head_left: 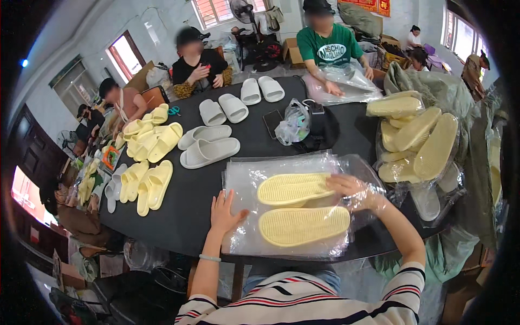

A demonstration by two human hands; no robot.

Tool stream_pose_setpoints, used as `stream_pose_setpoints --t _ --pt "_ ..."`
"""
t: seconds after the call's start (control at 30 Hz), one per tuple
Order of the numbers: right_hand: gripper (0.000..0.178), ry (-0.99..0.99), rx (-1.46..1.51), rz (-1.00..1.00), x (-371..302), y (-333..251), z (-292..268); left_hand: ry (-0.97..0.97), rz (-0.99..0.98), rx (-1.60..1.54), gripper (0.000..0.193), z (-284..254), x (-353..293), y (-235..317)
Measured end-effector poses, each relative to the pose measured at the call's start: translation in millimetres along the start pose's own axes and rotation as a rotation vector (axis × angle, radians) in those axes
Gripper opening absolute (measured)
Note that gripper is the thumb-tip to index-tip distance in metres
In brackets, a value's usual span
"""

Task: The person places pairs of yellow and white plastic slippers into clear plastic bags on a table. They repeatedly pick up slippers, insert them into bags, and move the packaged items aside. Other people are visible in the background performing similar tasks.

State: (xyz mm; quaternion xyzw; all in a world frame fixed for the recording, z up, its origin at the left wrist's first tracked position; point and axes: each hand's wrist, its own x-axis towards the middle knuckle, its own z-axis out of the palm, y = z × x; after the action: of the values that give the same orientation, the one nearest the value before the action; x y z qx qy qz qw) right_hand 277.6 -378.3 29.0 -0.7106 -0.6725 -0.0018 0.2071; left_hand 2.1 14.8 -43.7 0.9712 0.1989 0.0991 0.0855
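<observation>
Here, at the near edge of the black tabletop point(189, 216), the left hand point(225, 213) lies flat with fingers spread, palm down on the left margin of a stack of clear plastic bags point(244, 184); it grips nothing and simply pins the plastic. The right hand point(349, 187) is inside the mouth of the top bag, fingers loosely curled over the right end of the farther yellow slipper point(292, 188), its skin veiled by the film; I cannot tell whether it truly pinches the slipper or only rests on it. The two yellow slippers lie sole-up, side by side, long axes running left to right across the bags; the nearer yellow slipper point(303, 226) sits just toward the person from its mate. So the pair lies between the hands, much nearer the right one, and the bag opens on the right side. Toward the right edge a large clear sack point(417, 143) holds many more yellow slippers, heaped loosely. Along the left edge, loose yellow pairs point(149, 184) lie in rows, and past them, around the middle, grey-white slippers point(208, 151) rest in pairs. A small knotted plastic bag point(292, 122) and a dark cap point(322, 130) sit beyond the stack. At the far edge, other people sit working, one pressing hands on another clear bag point(338, 86).
</observation>
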Motion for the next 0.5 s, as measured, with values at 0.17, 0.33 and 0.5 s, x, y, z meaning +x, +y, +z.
stream_pose_setpoints --t 0.17,0.33,0.5 --pt "0.071 0.087 0.159 -0.318 10.9 -23.8 24.4 0.017 0.005 -0.002 0.097 -0.1 -1.4 -0.3" --pt "0.058 -0.074 -0.028 -0.387 37.5 -52.3 33.4 0.046 0.022 0.005 0.091 3.0 -2.5 -4.8" --pt "0.059 -0.045 -0.208 -0.010 51.2 -63.7 50.2 0.041 0.027 -0.005 0.091 6.3 -0.8 -6.7"
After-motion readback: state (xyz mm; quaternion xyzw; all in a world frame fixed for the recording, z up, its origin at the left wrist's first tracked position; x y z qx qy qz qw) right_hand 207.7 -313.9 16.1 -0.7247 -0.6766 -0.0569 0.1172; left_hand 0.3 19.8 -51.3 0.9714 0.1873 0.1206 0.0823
